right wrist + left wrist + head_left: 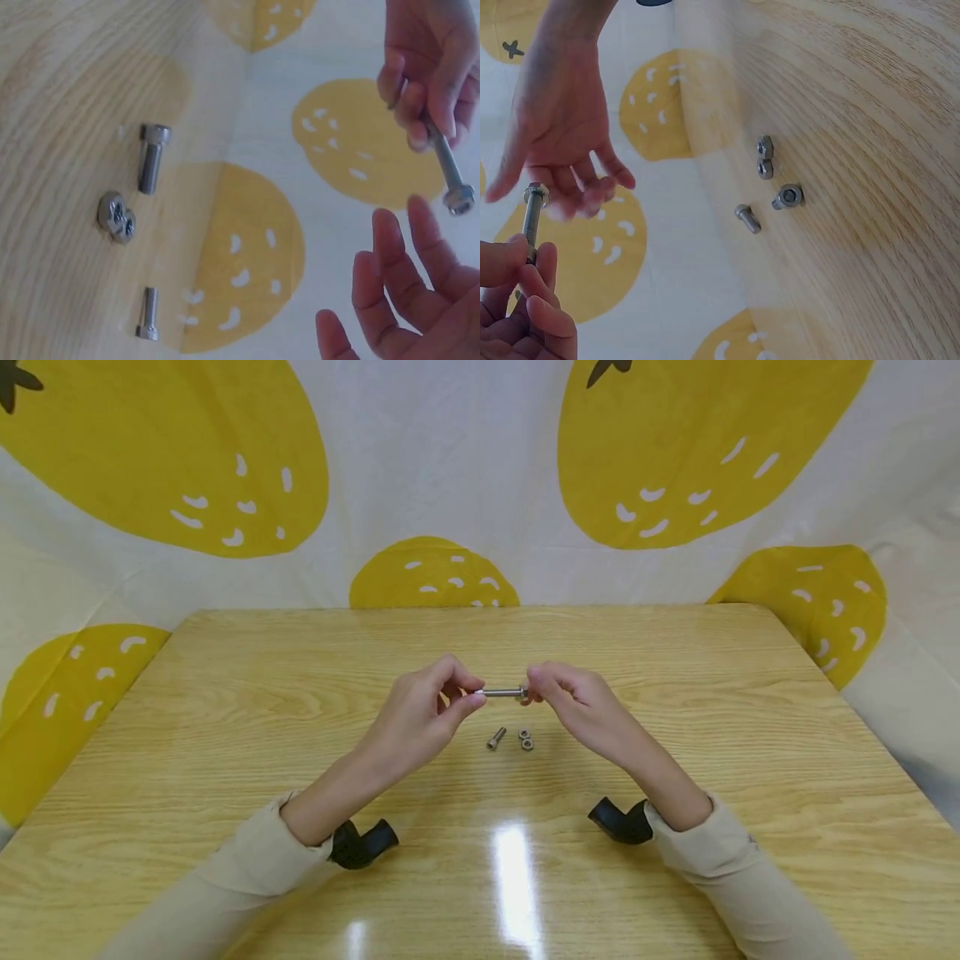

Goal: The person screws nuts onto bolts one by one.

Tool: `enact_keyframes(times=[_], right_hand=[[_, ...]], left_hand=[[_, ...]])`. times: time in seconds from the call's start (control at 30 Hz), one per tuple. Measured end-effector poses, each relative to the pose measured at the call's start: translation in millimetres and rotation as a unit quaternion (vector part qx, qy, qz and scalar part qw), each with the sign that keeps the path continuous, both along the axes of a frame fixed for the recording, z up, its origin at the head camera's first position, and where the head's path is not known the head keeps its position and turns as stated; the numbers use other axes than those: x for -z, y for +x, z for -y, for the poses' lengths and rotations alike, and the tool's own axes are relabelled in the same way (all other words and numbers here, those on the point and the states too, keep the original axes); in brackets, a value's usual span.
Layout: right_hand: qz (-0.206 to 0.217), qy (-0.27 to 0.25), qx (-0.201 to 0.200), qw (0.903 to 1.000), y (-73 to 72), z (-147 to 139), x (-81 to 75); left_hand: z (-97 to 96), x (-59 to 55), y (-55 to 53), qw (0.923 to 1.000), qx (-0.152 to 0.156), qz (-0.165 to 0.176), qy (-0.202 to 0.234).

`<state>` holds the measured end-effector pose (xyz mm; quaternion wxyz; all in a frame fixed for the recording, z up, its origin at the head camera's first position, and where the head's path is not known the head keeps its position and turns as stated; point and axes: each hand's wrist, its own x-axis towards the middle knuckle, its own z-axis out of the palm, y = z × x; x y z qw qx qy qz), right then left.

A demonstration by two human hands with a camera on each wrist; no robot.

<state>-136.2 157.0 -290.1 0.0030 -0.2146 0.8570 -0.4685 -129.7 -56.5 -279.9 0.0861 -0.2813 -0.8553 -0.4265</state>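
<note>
My left hand pinches one end of a long metal bolt between thumb and fingers, holding it level above the table. At the bolt's far end sits a nut, with threads just below it. My right hand is beside that nut, its fingers spread and loosely bent, with nothing gripped in the wrist views. Below the hands, two hex nuts lie together. Close by is a short socket-head bolt; the right wrist view shows a second short bolt too.
The wood-grain table extends to a hanging cloth with yellow fruit prints along its back edge. Black wrist devices show at both sleeve cuffs. Glare brightens the table's front middle.
</note>
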Motion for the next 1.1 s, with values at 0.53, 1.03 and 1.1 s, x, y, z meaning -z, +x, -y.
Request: enact_keyframes(times=[0.53,1.03,1.1], right_hand=[[-0.084,-0.015,-0.015,0.9962,0.1,-1.2,1.6],[0.003,0.007,0.042,0.9991,2.1,6.7,2.3],[0.002,0.011,0.026,0.9996,1.4,3.8,0.3]], left_hand=[[0.3,1.9,-3.3,0.9999,-0.005,0.01,0.001],[-1.3,2.7,-1.7,0.9999,0.01,0.003,0.005],[-0.6,2.1,-1.7,0.9999,0.009,0.005,0.007]])
